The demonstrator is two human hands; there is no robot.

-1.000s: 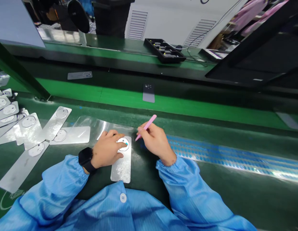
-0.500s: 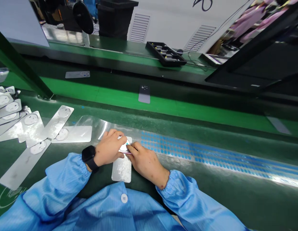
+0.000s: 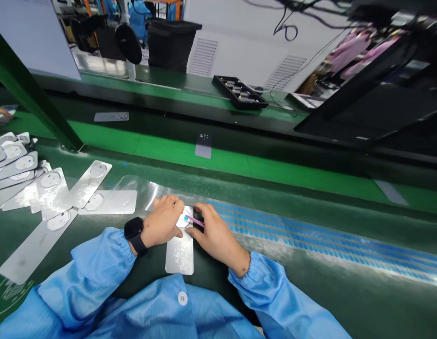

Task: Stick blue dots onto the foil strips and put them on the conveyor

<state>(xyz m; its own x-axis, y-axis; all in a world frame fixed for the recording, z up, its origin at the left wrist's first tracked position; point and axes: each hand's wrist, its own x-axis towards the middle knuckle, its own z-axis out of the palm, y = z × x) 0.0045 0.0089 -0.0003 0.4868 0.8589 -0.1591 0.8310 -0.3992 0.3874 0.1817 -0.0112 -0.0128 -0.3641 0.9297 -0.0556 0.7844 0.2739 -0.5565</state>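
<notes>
A pale phone back cover (image 3: pixel 179 256) with a round camera area lies flat on the green bench in front of me. My left hand (image 3: pixel 162 221), wearing a black watch, curls its fingers at the cover's upper left edge and steadies it. In my right hand (image 3: pixel 218 235) is a thin pink pair of tweezers (image 3: pixel 197 221), pinched between fingers and thumb. Its tip meets a small blue dot (image 3: pixel 186 218) in the round area. To the right, a clear strip (image 3: pixel 292 233) carries rows of blue round stickers; its left end curls up behind my left hand.
Several similar covers (image 3: pixel 51 190) lie overlapped at the left. A conveyor belt (image 3: pixel 151 141) runs behind the bench, bearing a grey cover (image 3: pixel 203 146) and others. Left stands a green post (image 3: pixel 38 89); a black tray (image 3: pixel 239 92) sits on the far ledge.
My right hand has lifted slightly and opened away from the cover's round area, the pink tweezers now angled up. The left hand stays at the cover; the view has tilted up a little.
</notes>
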